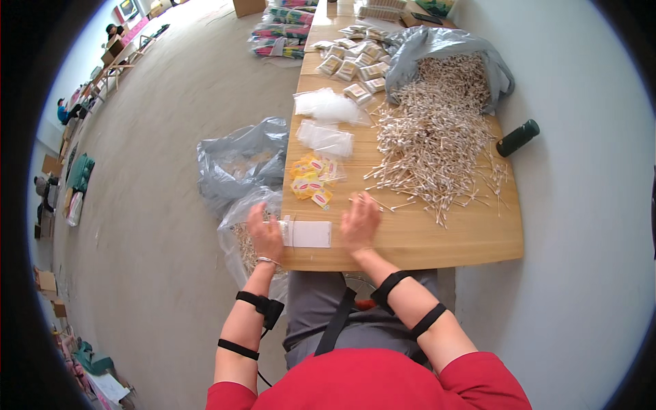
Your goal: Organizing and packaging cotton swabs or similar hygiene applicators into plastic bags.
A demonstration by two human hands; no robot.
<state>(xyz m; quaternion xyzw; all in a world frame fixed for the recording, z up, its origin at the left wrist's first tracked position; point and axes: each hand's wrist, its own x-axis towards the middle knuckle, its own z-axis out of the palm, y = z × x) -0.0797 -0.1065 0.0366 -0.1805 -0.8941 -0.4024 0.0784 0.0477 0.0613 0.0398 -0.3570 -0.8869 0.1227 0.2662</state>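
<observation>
At the table's near left edge, my left hand (265, 234) has its fingers stretched out, slightly blurred. Against its palm side lie the white ends of a small bundle of cotton swabs (285, 229). A flat white card-like piece (312, 234) extends from that bundle toward the right; whether it is a packet or a holder I cannot tell. My right hand (361, 222) rests low over the tabletop with its fingers curled, and a thin swab shows at the fingertips. Just right of it are a few stray swabs (403, 206) from a large heap of cotton swabs (437, 137).
A grey plastic bag (403, 58) spills the heap. Yellow labels (311, 179), clear pouches (324, 137) and filled packets (348, 68) line the table's left side. A dark green bottle (518, 138) is by the wall. Bags (239, 160) stand on the floor; people sit far left.
</observation>
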